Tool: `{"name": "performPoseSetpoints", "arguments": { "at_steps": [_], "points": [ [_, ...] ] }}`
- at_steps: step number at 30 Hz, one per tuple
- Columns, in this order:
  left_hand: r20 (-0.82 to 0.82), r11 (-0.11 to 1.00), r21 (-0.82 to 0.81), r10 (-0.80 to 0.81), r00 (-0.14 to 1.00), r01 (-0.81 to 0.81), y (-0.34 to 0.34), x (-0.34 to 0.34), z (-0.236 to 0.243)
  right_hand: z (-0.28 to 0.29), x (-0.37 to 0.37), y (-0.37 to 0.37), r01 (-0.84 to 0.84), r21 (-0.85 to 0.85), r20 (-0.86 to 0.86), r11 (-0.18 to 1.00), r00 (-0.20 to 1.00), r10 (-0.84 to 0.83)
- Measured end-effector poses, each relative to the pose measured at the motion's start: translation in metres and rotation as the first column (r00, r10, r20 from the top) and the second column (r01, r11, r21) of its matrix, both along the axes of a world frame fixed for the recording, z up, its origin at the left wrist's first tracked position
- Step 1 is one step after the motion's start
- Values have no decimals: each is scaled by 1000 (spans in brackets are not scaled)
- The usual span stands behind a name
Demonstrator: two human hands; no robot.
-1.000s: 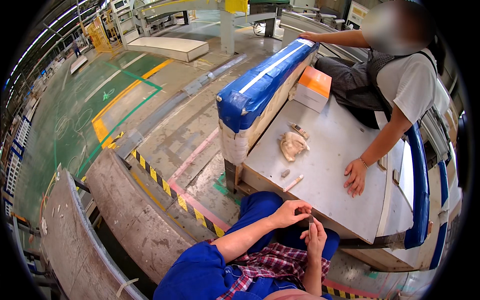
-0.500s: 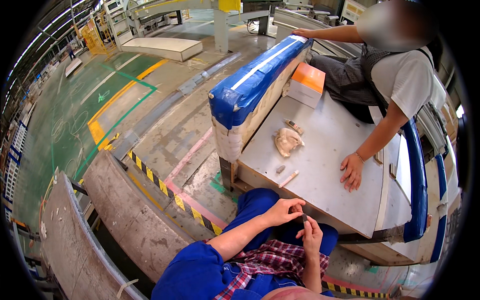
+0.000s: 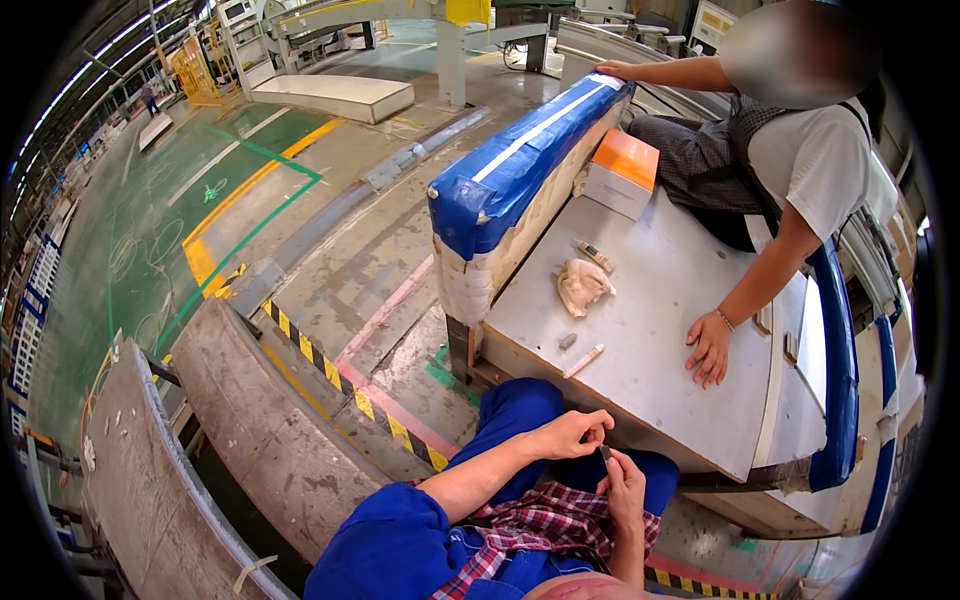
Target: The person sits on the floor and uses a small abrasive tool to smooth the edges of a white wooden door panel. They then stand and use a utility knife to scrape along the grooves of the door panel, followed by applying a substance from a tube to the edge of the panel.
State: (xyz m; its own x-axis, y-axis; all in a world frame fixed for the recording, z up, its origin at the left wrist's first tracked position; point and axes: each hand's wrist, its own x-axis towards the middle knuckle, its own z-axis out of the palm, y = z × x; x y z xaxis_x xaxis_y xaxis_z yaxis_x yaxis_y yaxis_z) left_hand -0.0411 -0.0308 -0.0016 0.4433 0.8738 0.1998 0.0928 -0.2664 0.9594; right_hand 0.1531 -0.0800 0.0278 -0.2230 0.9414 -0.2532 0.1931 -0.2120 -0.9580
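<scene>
Right fingers (image 3: pixel 619 463) grip a dark piece (image 3: pixel 605 453), left fingers' (image 3: pixel 597 420) hold and any writing unclear.

Green floor (image 3: pixel 150 235) spreads at left beside a yellow line (image 3: pixel 262 183); what look like strip lights (image 3: pixel 112 42) cross the upper left.

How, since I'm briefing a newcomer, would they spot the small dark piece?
Find the grey tabletop. Just before its near edge, the wearer's right hand pinches the small dark piece, far darker than the pale stick lying on top.

Small dark piece (image 3: pixel 605 453); slightly tilted
</scene>
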Motion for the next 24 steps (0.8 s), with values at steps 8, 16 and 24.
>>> {"name": "performPoseSetpoints", "arguments": {
  "at_steps": [8, 16, 24],
  "points": [
    [204, 984, -107, 163, 965, -144, 4, -3, -1, -2, 7, 2, 127, -26, -132, 992, 983, -129],
    [173, 922, -126, 385, 907, -367, 2, 2, 6, -3, 3, 1, 96, 24, -112, 995, 989, -92],
    [74, 799, 323, 514, 855, -508, 34, 27, 27, -4, 1, 2, 303, 16, -196, 953, 935, -295]
  ]
}}
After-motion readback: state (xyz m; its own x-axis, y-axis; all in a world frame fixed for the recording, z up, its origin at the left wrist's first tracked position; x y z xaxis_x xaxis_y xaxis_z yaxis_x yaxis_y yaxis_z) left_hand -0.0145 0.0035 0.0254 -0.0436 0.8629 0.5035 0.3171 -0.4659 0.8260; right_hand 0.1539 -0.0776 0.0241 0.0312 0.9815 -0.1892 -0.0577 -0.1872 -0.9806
